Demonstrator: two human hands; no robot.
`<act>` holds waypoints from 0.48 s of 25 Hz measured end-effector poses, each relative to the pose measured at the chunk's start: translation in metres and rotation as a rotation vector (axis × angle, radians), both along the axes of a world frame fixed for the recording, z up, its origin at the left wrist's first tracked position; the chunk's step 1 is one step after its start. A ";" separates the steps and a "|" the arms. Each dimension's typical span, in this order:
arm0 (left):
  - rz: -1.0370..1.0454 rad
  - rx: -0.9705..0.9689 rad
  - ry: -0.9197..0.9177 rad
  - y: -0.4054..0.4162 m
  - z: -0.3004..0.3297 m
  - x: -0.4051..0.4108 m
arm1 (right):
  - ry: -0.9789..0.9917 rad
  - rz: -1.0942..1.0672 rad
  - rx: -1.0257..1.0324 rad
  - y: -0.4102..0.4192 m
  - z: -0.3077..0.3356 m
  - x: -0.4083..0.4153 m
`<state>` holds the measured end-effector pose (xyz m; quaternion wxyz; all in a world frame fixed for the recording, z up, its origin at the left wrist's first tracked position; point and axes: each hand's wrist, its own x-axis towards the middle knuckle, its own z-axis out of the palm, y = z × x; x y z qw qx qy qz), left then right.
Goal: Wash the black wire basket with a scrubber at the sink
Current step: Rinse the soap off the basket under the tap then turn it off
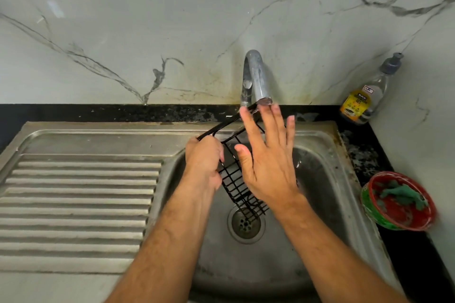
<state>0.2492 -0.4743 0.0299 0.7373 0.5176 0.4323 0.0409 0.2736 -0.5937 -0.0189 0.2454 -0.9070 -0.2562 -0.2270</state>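
Over the sink (332, 179), left hand (203, 160) grips the black wire basket (236, 184); right hand (266, 155) fingers spread flat; far-right bottle (364, 96) label unreadable.

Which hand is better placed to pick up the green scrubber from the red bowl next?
The right hand. It is open and holds nothing, and the scrubber lies in the red bowl on the counter to its right. The left hand grips the black wire basket over the sink.
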 end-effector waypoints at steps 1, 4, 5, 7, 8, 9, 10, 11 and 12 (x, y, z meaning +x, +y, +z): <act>0.029 -0.023 0.024 -0.001 -0.003 -0.003 | 0.078 -0.050 0.087 0.007 -0.003 -0.008; 0.101 -0.087 -0.013 -0.002 -0.012 -0.019 | 0.211 -0.050 0.193 0.022 -0.015 -0.030; 0.132 -0.130 -0.035 -0.001 -0.018 -0.022 | 0.206 -0.005 0.128 0.020 -0.024 -0.035; 0.170 -0.206 -0.039 0.004 -0.025 -0.028 | 0.217 0.024 0.012 0.005 -0.047 -0.033; 0.195 -0.234 -0.016 0.005 -0.026 -0.029 | 0.295 -0.041 0.037 -0.005 -0.057 -0.028; 0.225 -0.264 0.009 0.009 -0.029 -0.028 | 0.425 -0.140 0.109 -0.015 -0.061 -0.023; 0.239 -0.289 -0.005 0.012 -0.030 -0.028 | 0.519 -0.205 0.150 -0.020 -0.061 -0.018; 0.248 -0.304 -0.021 0.015 -0.033 -0.027 | 0.536 -0.183 0.137 -0.019 -0.056 -0.018; 0.246 -0.331 -0.034 0.017 -0.034 -0.026 | 0.467 -0.109 0.070 -0.011 -0.046 -0.023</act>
